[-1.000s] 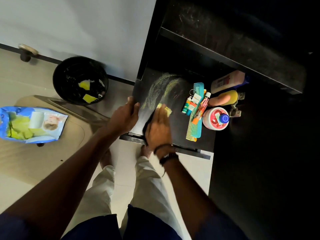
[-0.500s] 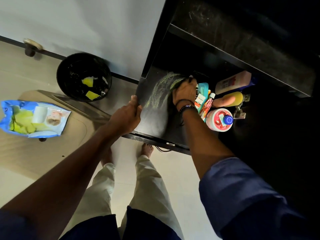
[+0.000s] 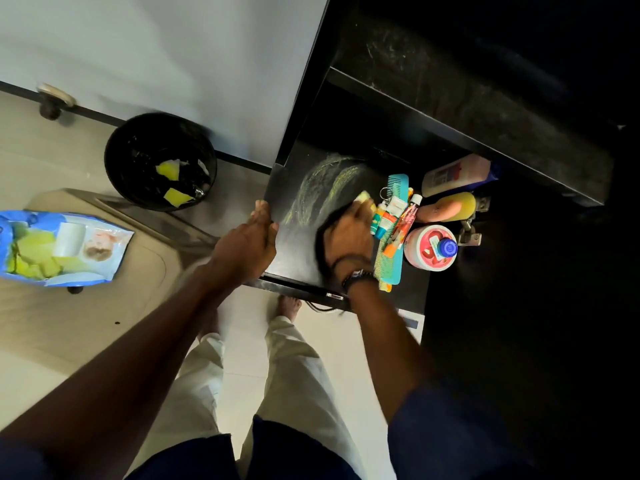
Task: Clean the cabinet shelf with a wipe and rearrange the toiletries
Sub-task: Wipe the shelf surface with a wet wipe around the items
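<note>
The black cabinet shelf [image 3: 298,251] shows yellowish wipe streaks on its left half. My right hand [image 3: 348,233] lies flat on the shelf and presses a yellow wipe [image 3: 364,199], whose edge sticks out past the fingertips. My left hand [image 3: 249,245] rests on the shelf's left front corner. Toiletries crowd the right half: a teal comb [image 3: 393,268], small tubes [image 3: 384,216], a pink jar with a blue cap [image 3: 429,249], an orange-yellow bottle [image 3: 450,207] and a white and pink bottle [image 3: 457,173].
A black waste bin [image 3: 159,161] with used yellow wipes stands on the floor to the left. A blue wipes pack [image 3: 52,249] lies on a low surface at far left. An upper shelf [image 3: 467,91] overhangs the back. My bare feet stand below the shelf's front edge.
My right hand has drawn back with the wipe from the rear of the shelf toward the front, beside the tubes. My left hand stays on the corner.
</note>
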The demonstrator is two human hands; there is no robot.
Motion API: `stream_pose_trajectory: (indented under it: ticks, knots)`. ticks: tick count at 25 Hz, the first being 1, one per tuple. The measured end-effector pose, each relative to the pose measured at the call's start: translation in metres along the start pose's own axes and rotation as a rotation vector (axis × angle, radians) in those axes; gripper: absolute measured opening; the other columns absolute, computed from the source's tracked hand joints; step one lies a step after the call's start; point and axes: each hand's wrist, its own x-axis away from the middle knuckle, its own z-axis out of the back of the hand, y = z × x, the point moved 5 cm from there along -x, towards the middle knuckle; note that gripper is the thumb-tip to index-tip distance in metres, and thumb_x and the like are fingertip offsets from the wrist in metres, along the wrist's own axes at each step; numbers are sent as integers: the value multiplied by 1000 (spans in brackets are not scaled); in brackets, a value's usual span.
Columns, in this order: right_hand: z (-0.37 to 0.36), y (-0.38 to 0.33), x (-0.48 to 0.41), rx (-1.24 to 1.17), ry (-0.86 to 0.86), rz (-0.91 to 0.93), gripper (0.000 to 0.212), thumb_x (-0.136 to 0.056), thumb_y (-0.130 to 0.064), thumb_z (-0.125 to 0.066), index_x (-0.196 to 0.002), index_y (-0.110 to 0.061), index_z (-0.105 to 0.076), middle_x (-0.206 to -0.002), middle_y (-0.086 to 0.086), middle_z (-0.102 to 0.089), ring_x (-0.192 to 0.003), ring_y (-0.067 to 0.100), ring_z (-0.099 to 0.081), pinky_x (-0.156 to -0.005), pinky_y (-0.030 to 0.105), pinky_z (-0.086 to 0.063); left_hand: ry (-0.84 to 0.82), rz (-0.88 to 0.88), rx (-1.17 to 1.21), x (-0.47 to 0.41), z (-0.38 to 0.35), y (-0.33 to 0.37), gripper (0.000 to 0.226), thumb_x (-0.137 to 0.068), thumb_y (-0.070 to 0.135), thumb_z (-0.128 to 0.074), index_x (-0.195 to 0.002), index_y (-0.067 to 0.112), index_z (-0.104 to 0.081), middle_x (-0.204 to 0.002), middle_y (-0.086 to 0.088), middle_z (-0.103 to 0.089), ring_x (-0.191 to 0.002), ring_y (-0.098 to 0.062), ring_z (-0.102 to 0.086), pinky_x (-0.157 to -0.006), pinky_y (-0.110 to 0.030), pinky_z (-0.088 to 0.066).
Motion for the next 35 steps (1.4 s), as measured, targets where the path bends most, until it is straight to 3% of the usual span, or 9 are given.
stream_pose_trajectory:
  ticks: [6,11,14,19,22,25,30,32,35]
  knots:
    - [38,-5,-84,-81,-22,-51,41,-97,-24,-43,-126,5,-45,-132,24,-50,-123,35,-46,-101,36,-33,35,4,-1,0,-2,2,55,-101,32,-24,-147,3,-12,-153,-20,-25,-116,-42,-55,-94,-44,-45]
    - [-28,-43,62,-118,86,371,52,-74,-8,-55,-126,3,-57,-128,22,-58,-116,35,-59,-95,41,-52,22,13,-17,-1,1,3,54,-101,31,-23,-147,4,-15,-154,-17,-23,-125,-40,-49,-100,-44,-40]
    - [-43,-34,97,-92,15,572,62,-71,-8,-63,-132,-2,-53,-136,15,-54,-127,28,-52,-109,40,-40,23,-3,-10,0,-1,2,52,-101,31,-23,-146,5,-18,-155,-15,-21,-128,-37,-46,-100,-43,-40]
    - [19,-29,-57,-79,45,315,64,-86,-7,-49,-146,-4,-28,-149,18,-35,-138,30,-33,-116,36,-26,44,-14,34,2,-2,-2,53,-101,33,-23,-146,6,-18,-155,-15,-21,-130,-39,-44,-103,-46,-38]
    - [28,-42,-81,-110,39,247,53,-91,-11,-46,-142,-1,-34,-143,23,-41,-132,33,-39,-111,33,-27,54,-17,44,1,-3,-3,54,-101,34,-23,-146,5,-18,-155,-17,-21,-128,-40,-45,-103,-46,-39]
    - [-5,-51,3,-191,182,387,55,-84,-3,-44,-139,4,-40,-145,22,-41,-134,35,-41,-118,38,-24,62,-19,61,0,-2,-3,53,-100,33,-24,-145,4,-22,-150,-22,-31,-123,-42,-49,-99,-45,-41]
    - [-40,-39,92,-155,78,707,55,-75,0,-66,-129,-2,-55,-133,14,-57,-125,28,-53,-107,42,-42,96,-57,107,2,2,-4,50,-100,32,-24,-141,4,-30,-139,-26,-45,-113,-42,-57,-92,-43,-46]
    - [-19,-42,35,-117,135,567,57,-76,-2,-66,-131,-3,-53,-133,14,-57,-123,31,-54,-101,44,-47,98,-40,113,3,3,-5,51,-101,32,-24,-144,5,-27,-134,-30,-48,-109,-44,-58,-92,-44,-46]
    - [25,-41,-65,-86,83,330,58,-86,-7,-49,-142,-6,-37,-143,18,-44,-132,34,-41,-111,38,-36,132,-67,141,4,3,-4,51,-101,32,-22,-144,5,-26,-118,-37,-55,-95,-45,-63,-84,-44,-49]
